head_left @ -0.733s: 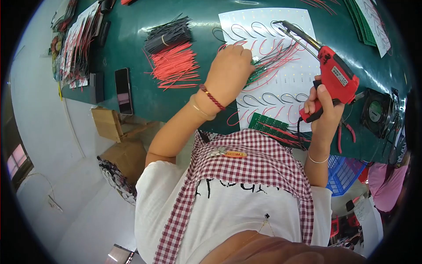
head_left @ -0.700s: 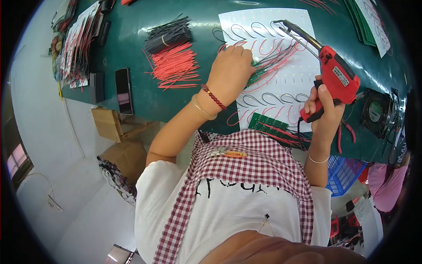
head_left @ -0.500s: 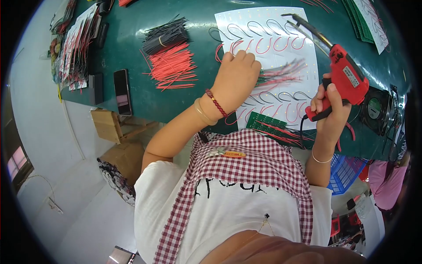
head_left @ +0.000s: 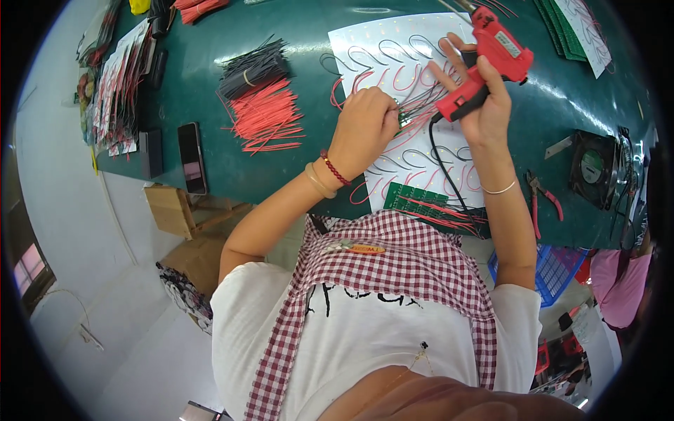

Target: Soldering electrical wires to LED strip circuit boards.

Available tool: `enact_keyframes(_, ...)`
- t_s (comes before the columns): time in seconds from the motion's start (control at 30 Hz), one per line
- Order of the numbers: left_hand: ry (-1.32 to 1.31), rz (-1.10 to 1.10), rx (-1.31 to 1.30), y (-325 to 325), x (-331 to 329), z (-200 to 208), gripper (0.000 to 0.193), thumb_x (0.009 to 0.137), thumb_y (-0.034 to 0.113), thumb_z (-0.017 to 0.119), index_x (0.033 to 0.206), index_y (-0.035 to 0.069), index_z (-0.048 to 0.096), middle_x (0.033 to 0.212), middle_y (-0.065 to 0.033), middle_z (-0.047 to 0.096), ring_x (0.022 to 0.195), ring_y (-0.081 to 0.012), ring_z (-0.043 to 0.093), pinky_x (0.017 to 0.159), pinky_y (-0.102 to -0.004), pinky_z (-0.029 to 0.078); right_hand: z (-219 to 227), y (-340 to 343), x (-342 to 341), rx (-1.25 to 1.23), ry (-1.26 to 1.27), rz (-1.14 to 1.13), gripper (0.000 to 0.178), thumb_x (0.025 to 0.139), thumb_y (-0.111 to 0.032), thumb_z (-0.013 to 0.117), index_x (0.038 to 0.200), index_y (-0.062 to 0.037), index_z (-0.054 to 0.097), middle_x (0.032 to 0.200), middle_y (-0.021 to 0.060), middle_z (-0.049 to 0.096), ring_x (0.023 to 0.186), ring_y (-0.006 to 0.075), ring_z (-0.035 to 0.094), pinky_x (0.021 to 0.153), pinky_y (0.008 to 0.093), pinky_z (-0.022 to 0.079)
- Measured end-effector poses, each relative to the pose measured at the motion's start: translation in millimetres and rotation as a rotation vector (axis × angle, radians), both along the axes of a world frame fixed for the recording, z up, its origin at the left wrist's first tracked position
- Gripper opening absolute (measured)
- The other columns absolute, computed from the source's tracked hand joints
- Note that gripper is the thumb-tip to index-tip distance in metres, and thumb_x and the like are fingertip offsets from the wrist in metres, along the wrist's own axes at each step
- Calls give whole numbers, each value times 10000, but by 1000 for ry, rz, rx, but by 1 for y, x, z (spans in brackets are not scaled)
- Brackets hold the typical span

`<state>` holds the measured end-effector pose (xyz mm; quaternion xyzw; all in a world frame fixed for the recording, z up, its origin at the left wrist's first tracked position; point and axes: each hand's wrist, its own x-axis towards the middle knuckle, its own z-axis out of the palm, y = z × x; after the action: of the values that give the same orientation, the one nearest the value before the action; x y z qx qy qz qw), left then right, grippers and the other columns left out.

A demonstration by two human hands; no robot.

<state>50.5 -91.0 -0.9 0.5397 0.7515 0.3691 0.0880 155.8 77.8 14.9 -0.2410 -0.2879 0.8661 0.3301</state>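
My right hand (head_left: 488, 112) holds a red soldering gun (head_left: 502, 49) by its handle, some fingers stretched out over the wires. Its metal tip runs past the top edge of the picture. A black cord (head_left: 441, 156) hangs from the handle. My left hand (head_left: 361, 130) is closed on a small green circuit board (head_left: 403, 116) with black and red wires (head_left: 423, 104) fanning to the right, partly behind the gun. Beneath lies a white sheet (head_left: 344, 45) carrying rows of looped black and red wires. Another green circuit board (head_left: 414, 198) with red wires lies at the sheet's near edge.
Black wires (head_left: 256, 67) and red wires (head_left: 265, 116) lie bundled on the left of the green table (head_left: 316, 168). Further left is a phone (head_left: 189, 158). Red-handled pliers (head_left: 535, 200) and a black fan (head_left: 593, 165) sit at right. A blue basket (head_left: 558, 270) stands below.
My right hand has moved up and left with the soldering gun, over the sheet beside my left hand. The pliers now show fully. My left hand stays on the board.
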Motion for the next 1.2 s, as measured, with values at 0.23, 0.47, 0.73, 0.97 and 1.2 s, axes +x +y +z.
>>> enact_keyframes(0.23,-729,205,83,16,-18,20,154,871,91,581,976,-18,609,765,-82,683,656,-110,636,591,-232,484,-10,-10,17,19,15,76,279,913,-166,519,1113,25,487,1329,263,434,1322,383,365,1072,557,337)
enact_keyframes(0.47,-930,126,-73,45,-54,38,213,868,94,624,1013,-58,593,829,-95,669,702,-107,626,608,-198,452,-10,-22,27,-4,-14,24,253,886,-136,551,1079,27,531,1272,238,489,1250,374,458,1025,502,416)
enact_keyframes(0.73,-832,98,-333,38,-51,13,168,812,124,643,887,-26,631,724,-23,634,621,-62,564,504,-208,408,-9,-32,30,-12,-35,34,279,893,-155,524,1099,29,483,1327,255,433,1316,389,373,1089,527,326)
enact_keyframes(0.97,29,216,-229,42,-30,11,76,783,109,637,784,35,654,695,-63,617,576,-219,599,570,-320,490,7,-16,45,129,-244,17,263,882,-139,574,1084,28,553,1033,168,616,855,211,636,817,414,557)
enact_keyframes(1.2,200,212,-77,44,-31,3,67,729,85,659,704,34,625,905,-55,610,783,-246,574,634,-347,483,40,-18,87,206,-489,145,253,866,-127,582,1045,49,554,661,51,548,474,87,479,444,242,414)
